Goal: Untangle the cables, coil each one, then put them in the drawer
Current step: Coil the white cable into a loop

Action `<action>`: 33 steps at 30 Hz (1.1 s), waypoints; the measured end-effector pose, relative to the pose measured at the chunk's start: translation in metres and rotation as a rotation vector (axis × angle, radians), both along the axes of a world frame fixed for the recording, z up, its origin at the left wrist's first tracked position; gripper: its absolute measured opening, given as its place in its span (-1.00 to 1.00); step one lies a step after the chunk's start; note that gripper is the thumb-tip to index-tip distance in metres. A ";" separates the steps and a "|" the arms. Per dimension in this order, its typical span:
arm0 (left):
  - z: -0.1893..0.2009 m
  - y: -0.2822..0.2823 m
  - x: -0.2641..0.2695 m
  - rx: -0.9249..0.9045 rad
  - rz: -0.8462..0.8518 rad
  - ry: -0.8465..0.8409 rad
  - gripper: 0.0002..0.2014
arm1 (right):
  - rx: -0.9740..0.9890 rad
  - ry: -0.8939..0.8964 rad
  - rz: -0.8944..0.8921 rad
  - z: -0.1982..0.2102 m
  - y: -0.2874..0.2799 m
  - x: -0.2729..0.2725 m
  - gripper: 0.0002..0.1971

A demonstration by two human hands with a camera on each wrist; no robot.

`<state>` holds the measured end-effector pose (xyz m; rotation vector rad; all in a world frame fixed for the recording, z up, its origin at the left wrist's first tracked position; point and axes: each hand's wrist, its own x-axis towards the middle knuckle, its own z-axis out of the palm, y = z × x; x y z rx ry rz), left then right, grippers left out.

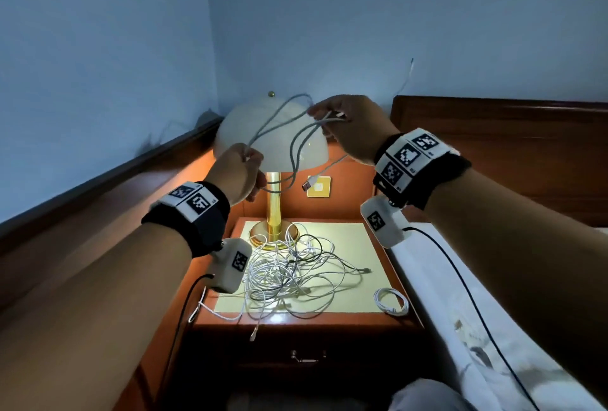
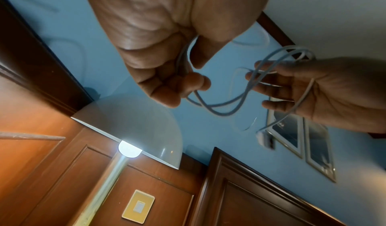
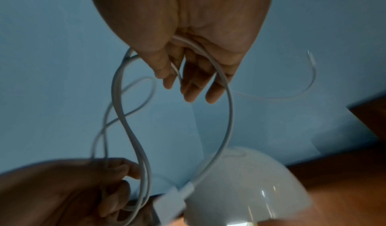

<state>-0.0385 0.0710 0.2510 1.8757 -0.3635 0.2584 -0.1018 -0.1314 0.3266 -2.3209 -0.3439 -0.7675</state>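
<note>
Above the table, both hands grip loops of a white cable, its dangling plug liable to snag the lamp.

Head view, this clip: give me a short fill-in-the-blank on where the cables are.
1. The white cable in the air is held by ____ hands.
2. Its loose USB plug hangs in front of the lamp's ____ stem.
3. The tangled pile lies on the ____, at the lamp's base.
4. The small coiled cable lies near the nightstand's front ____ corner.

Missing words: both; gold; nightstand; right
</note>
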 end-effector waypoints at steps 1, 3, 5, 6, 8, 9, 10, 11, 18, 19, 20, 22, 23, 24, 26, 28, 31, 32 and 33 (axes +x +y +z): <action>-0.001 0.002 -0.006 0.022 0.000 0.006 -0.89 | -0.076 0.055 -0.005 -0.001 0.002 -0.015 -0.84; -0.006 0.011 -0.017 0.086 0.023 -0.014 -0.86 | -0.189 0.202 0.016 -0.009 0.003 -0.043 -0.72; -0.011 0.023 -0.028 0.120 0.030 -0.011 -0.83 | -0.170 0.364 0.105 -0.028 0.000 -0.070 -0.60; -0.010 0.030 -0.031 0.124 0.034 -0.012 -0.85 | -0.104 0.431 0.166 -0.037 0.000 -0.077 -0.57; -0.022 0.036 -0.046 0.145 -0.002 0.059 -0.88 | 0.116 0.556 0.258 -0.071 -0.003 -0.091 -0.60; -0.029 0.038 -0.053 0.170 -0.012 0.104 -0.89 | 0.208 0.590 0.267 -0.090 -0.007 -0.095 -0.62; -0.039 0.039 -0.061 0.209 0.000 0.135 -0.87 | 0.276 0.615 0.248 -0.109 -0.011 -0.099 -0.63; -0.052 0.040 -0.067 0.262 0.035 0.170 -0.83 | 0.317 0.633 0.202 -0.128 -0.016 -0.101 -0.60; -0.130 0.046 -0.099 0.503 -0.114 0.491 -0.74 | 0.420 0.718 -0.106 -0.248 -0.041 -0.129 -0.85; -0.141 0.045 -0.101 0.522 -0.121 0.508 -0.71 | 0.508 0.743 -0.070 -0.257 -0.041 -0.133 -0.90; -0.152 0.042 -0.104 0.547 -0.114 0.515 -0.68 | 0.596 0.762 -0.029 -0.262 -0.040 -0.136 -0.91; -0.175 0.035 -0.109 0.657 -0.059 0.499 -0.54 | 0.714 0.761 0.053 -0.270 -0.037 -0.139 -0.88; -0.184 0.030 -0.110 0.761 -0.040 0.426 -0.43 | 0.754 0.747 0.104 -0.272 -0.034 -0.140 -0.85; -0.192 0.024 -0.112 0.812 -0.064 0.335 -0.38 | 0.788 0.730 0.159 -0.274 -0.030 -0.140 -0.82; -0.208 0.008 -0.126 0.653 -0.323 0.252 -0.43 | 0.864 0.683 0.260 -0.279 -0.021 -0.141 -0.78; -0.226 -0.005 -0.140 0.316 -0.553 0.379 -0.51 | 0.958 0.627 0.348 -0.285 -0.015 -0.141 -0.84; -0.248 -0.008 -0.139 0.150 -0.534 0.378 -0.71 | 1.108 0.587 0.405 -0.299 -0.014 -0.139 -0.84; -0.255 -0.006 -0.137 0.163 -0.515 0.333 -0.77 | 1.143 0.589 0.398 -0.305 -0.015 -0.139 -0.82; -0.261 -0.003 -0.135 0.198 -0.511 0.306 -0.80 | 1.175 0.598 0.394 -0.310 -0.017 -0.139 -0.82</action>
